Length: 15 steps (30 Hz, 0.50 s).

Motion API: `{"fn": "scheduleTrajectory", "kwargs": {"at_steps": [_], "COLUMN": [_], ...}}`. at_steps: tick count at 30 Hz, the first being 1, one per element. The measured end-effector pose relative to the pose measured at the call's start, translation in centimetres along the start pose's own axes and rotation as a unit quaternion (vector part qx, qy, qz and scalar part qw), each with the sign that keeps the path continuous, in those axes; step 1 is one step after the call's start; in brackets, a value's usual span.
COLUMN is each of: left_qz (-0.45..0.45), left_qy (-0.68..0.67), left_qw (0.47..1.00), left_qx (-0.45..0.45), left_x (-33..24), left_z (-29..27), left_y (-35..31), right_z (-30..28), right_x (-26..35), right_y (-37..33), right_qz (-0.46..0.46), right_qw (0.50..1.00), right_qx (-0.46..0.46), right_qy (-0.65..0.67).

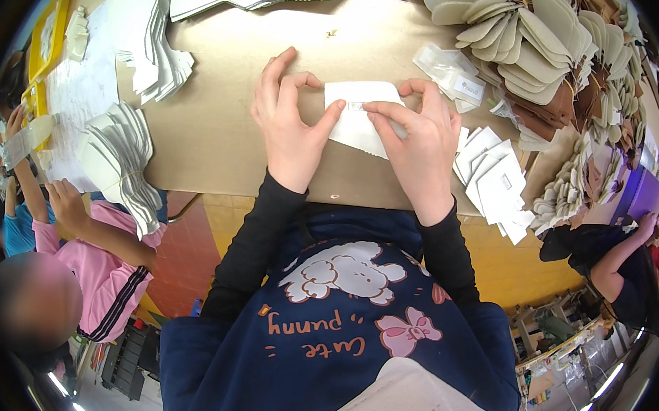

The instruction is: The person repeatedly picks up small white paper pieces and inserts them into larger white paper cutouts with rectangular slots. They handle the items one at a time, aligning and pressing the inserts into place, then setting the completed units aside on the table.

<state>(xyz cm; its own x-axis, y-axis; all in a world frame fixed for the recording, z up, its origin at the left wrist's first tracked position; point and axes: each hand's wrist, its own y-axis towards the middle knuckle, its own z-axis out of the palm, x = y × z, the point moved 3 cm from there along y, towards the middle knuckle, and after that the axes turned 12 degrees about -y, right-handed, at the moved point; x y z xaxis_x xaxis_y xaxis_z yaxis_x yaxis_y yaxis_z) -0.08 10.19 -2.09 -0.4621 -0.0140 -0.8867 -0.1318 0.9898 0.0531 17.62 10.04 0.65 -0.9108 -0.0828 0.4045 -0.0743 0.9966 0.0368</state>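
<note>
A white, flat cut piece (pixel 359 135) lies on the table in front of me. On its upper part sits a small printed label (pixel 355 106). My left hand (pixel 290 119) has its fingers spread, and its thumb tip rests on the piece at the label's left edge. From the other side, my right hand (pixel 425 132) brings index finger and thumb close together at the label's right edge in a pinch. Its fingertips partly cover the label. Beside my right wrist lies a fanned pile of white pieces (pixel 497 180), at least one with a similar label.
Clear plastic bags (pixel 452 73) lie beyond my right hand. Beige and brown cut pieces (pixel 538 56) are heaped at the far right. White stacks (pixel 148 40) and a tied bundle (pixel 119 153) stand on the left. A person in pink (pixel 114 282) works at the left.
</note>
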Motion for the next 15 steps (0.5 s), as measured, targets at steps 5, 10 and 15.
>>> {"fn": "scheduleTrajectory", "kwargs": {"at_steps": [5,10,15], "left_qz": [0.035,-0.017,-0.051], "left_qy": [0.136,0.108,0.087], "left_qw": [0.990,0.994,0.994], "left_qx": [0.012,0.023,0.032], "left_x": [-0.6,-0.9,-1.1], "left_z": [0.0,0.0,0.2], "left_y": [-0.8,-0.4,-0.2], "right_z": [0.4,0.8,0.8], "right_x": [0.0,-0.7,-1.1], "right_y": [-0.2,0.2,0.5], "right_qz": [0.017,0.037,0.041], "right_qw": [1.000,0.999,0.997], "right_qx": [-0.006,0.012,0.040], "right_qy": [0.005,0.025,0.055]}}
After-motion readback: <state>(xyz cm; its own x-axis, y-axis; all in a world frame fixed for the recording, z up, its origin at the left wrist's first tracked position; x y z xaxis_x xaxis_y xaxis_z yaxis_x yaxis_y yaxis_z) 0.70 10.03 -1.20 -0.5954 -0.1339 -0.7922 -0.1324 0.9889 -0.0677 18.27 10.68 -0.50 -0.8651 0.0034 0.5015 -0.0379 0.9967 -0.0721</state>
